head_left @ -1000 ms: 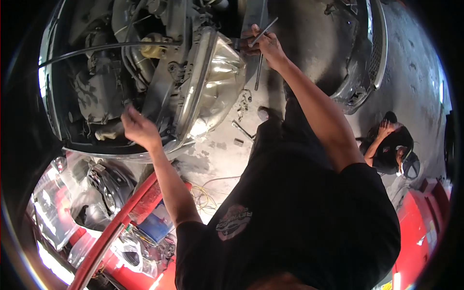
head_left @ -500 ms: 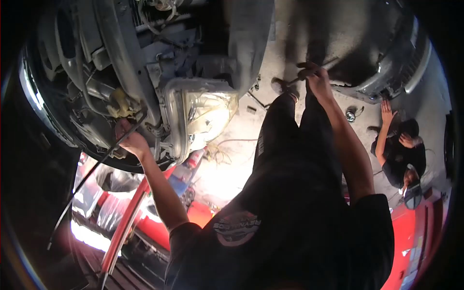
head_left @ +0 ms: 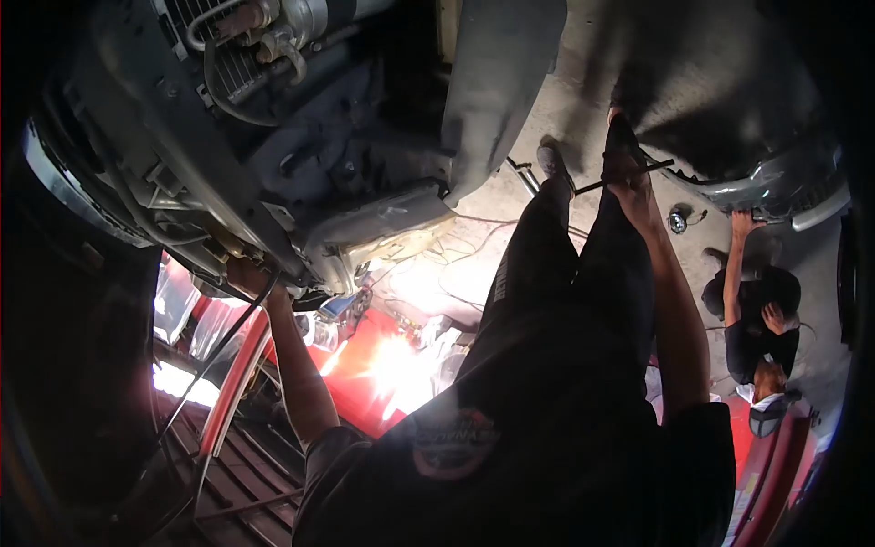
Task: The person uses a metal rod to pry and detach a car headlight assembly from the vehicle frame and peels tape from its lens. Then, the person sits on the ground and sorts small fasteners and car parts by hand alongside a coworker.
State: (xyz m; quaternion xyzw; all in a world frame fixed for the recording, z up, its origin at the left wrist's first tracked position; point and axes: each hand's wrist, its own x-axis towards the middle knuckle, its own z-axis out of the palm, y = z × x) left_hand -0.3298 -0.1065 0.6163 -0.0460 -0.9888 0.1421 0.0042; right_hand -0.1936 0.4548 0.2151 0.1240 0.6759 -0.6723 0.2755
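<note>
Showing only partly at the car's front end [head_left: 150, 100], the left hand [head_left: 244, 275] is shadowed; whether anything is gripped cannot be told. Rightward, over the concrete floor [head_left: 579, 96], a dark bar [head_left: 658, 168] is clasped mid-length by the right hand [head_left: 631, 191], sensibly so: stiff, weighty metal, probably. Farther right, a co-worker [head_left: 767, 296] is seen low.

A slim, dark bar-shaped tool [head_left: 656, 168] slants in the right hand [head_left: 629, 182].

Right hand [head_left: 629, 182] grips a dark bar [head_left: 660, 168], left hand [head_left: 246, 276] at the car's front [head_left: 155, 118]. A co-worker's hand [head_left: 745, 221] is by a bumper [head_left: 756, 182].
</note>
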